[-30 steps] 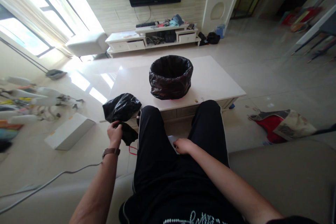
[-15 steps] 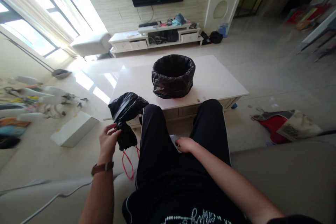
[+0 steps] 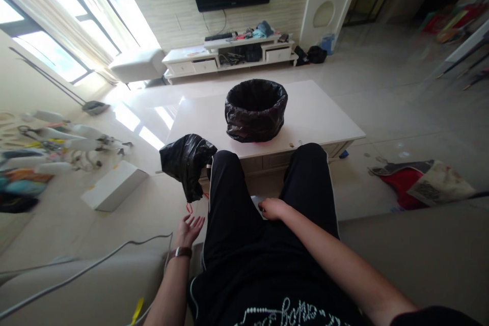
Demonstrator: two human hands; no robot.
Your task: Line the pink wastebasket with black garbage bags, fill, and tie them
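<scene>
A black garbage bag (image 3: 189,160) hangs over the front left corner of the white coffee table, its lower end dangling with a red drawstring loop (image 3: 189,208). Just below that loop is my left hand (image 3: 189,229), palm up and fingers apart, with nothing in it. My right hand (image 3: 273,209) rests between my thighs with its fingers curled. Beside its fingertips a small white patch shows, and whether those fingers hold anything is hidden. On the coffee table (image 3: 324,112) stands a round bin lined with a black garbage bag (image 3: 255,125).
A white box (image 3: 114,186) lies on the floor at the left, near a heap of white jointed equipment (image 3: 72,142). A grey cable (image 3: 95,265) crosses the sofa by my left arm. A red and beige bag (image 3: 420,183) lies at the right. Beyond the table is a TV cabinet (image 3: 229,56).
My left hand has let go of the hanging garbage bag and moved down and right, opening palm up. The bag's lower end has straightened downward. My right hand stays in place.
</scene>
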